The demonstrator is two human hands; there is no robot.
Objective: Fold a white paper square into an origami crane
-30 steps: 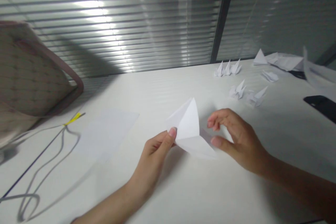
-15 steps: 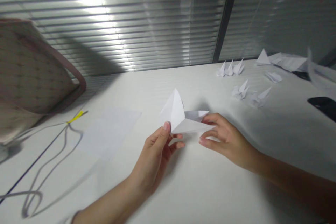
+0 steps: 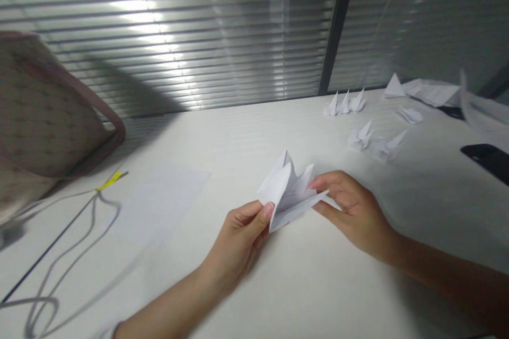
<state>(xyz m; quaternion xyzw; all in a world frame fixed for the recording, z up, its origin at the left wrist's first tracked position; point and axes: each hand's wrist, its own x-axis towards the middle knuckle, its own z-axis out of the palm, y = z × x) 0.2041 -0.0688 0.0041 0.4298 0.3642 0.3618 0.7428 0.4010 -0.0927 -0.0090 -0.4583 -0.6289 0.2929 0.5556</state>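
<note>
A folded white sheet of paper (image 3: 292, 196) is held up above the table between both hands, its layers spread and its upper points standing. My left hand (image 3: 246, 228) pinches the lower left corner, thumb on the near face. At the paper's right end, my right hand (image 3: 350, 206) grips the edges, its thumb below and fingers above and behind. The ends of some fingers are hidden by the paper.
Several small folded paper figures (image 3: 360, 137) stand at the back right, near folded papers (image 3: 431, 90) and a black phone (image 3: 487, 158). A flat white sheet (image 3: 163, 201), a grey cable (image 3: 59, 254) and a bag (image 3: 51, 111) are on the left. Window blinds (image 3: 222, 37) rise behind.
The paper has been turned and its layers have opened, showing the inside. My right hand's thumb and fingers have closed in on its right end; my left hand still pinches the left corner.
</note>
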